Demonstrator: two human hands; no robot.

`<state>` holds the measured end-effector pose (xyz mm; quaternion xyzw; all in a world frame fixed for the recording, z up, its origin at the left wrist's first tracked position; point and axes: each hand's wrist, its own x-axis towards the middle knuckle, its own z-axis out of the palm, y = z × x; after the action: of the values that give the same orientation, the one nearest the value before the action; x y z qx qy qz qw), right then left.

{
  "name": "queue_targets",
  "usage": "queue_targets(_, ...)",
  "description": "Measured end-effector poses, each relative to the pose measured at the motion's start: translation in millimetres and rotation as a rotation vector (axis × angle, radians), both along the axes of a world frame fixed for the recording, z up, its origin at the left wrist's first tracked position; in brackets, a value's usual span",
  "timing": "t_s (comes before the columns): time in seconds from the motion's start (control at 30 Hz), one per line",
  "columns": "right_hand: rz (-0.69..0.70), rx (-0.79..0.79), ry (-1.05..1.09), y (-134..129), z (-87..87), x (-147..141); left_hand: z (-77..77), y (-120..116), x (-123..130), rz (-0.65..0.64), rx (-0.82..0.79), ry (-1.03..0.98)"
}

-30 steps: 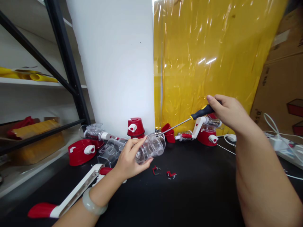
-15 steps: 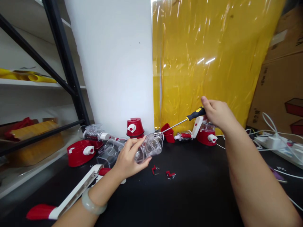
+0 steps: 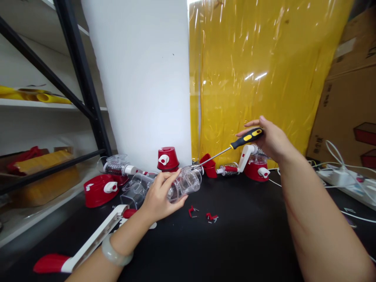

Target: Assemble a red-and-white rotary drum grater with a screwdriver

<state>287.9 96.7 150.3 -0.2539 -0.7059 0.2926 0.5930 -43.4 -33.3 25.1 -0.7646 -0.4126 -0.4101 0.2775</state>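
A clear plastic housing (image 3: 188,184) lies tilted in my left hand (image 3: 161,196), whose fingers and thumb wrap its near end. The steel shaft of a black and yellow screwdriver (image 3: 247,138) slants down to the left, its tip at the housing's upper edge. My right hand (image 3: 272,139) is at the handle's far end, with the handle resting against the palm and some fingers stretched out behind it. On the black table (image 3: 235,246) lie two small red parts (image 3: 192,211) with screws beside them.
Red bases (image 3: 100,190), (image 3: 168,158) and grater drums (image 3: 229,169) stand along the back. A white crank handle with a red grip (image 3: 53,263) lies at the front left. A power strip (image 3: 346,178) with white cables is at the right, a black shelf frame (image 3: 79,70) at the left.
My right hand's fingers have loosened from the fist around the screwdriver handle, and more of the handle shows. The handle has risen slightly. My left hand and the clear housing look nearly unchanged.
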Motion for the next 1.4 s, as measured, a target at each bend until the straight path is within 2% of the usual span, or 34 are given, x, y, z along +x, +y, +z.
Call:
queue_targets(0.1,-0.463,0.105,-0.266,7.4,-2.2,-0.3,-0.4,-0.1,-0.4,0.007,-0.006,-0.002)
queue_targets(0.13,-0.537,0.144,-0.322,9.6,-3.1,0.7,-0.6,0.0,-0.7,0.011,-0.01,-0.005)
queue_targets(0.17,-0.55,0.178,-0.333,11.0,-4.0,2.1,-0.8,0.1,-1.0,0.014,-0.016,-0.008)
queue_targets(0.23,-0.409,0.214,-0.253,10.9,-5.0,5.3,-0.8,0.4,-1.2,0.021,-0.021,-0.016)
queue_targets(0.37,0.133,0.139,0.006,0.9,-3.6,8.5,0.1,0.2,0.1,0.02,-0.001,-0.043)
queue_targets(0.43,0.27,0.084,0.085,-3.8,-2.0,6.5,0.1,0.0,0.5,0.019,-0.003,-0.053)
queue_targets(0.5,0.22,0.061,0.11,-5.1,-0.8,3.1,-0.7,-0.1,0.0,0.02,-0.018,-0.052)
queue_targets(0.53,0.126,0.061,0.085,-4.5,-0.4,1.6,-1.3,-0.1,-0.4,0.02,-0.028,-0.049)
queue_targets(0.63,-0.281,0.124,-0.132,-0.5,0.0,1.1,-3.0,0.5,-1.8,0.018,-0.041,-0.046)
queue_targets(0.7,-0.45,0.182,-0.269,1.0,-0.2,3.7,-3.5,1.0,-2.0,0.015,-0.04,-0.047)
queue_targets(0.77,-0.41,0.205,-0.269,0.0,-0.3,6.5,-3.3,1.5,-1.8,0.013,-0.038,-0.049)
queue_targets(0.93,0.111,0.15,0.017,-11.3,2.0,2.3,-2.4,1.0,-0.7,0.004,-0.033,-0.058)
queue_targets(1.0,0.197,0.099,0.093,-14.8,3.8,-3.0,-2.5,0.2,-0.6,0.001,-0.036,-0.054)
queue_targets(1.07,0.074,0.072,0.082,-15.1,4.9,-6.2,-2.7,-0.5,-0.6,0.002,-0.04,-0.05)
queue_targets(1.17,-0.359,0.115,-0.151,-10.4,4.2,-3.4,-3.0,-0.4,-0.9,0.007,-0.041,-0.043)
queue_targets(1.2,-0.458,0.132,-0.239,-8.5,3.4,-0.9,-3.0,-0.1,-1.0,0.009,-0.042,-0.043)
queue_targets(1.23,-0.495,0.141,-0.295,-7.1,2.6,1.7,-2.9,0.1,-1.0,0.01,-0.043,-0.046)
queue_targets(1.3,-0.405,0.14,-0.278,-6.6,1.3,5.6,-2.7,0.3,-0.9,0.011,-0.045,-0.055)
queue_targets(1.4,-0.061,0.134,-0.08,-11.1,1.0,5.6,-2.4,-0.2,-0.4,0.008,-0.029,-0.064)
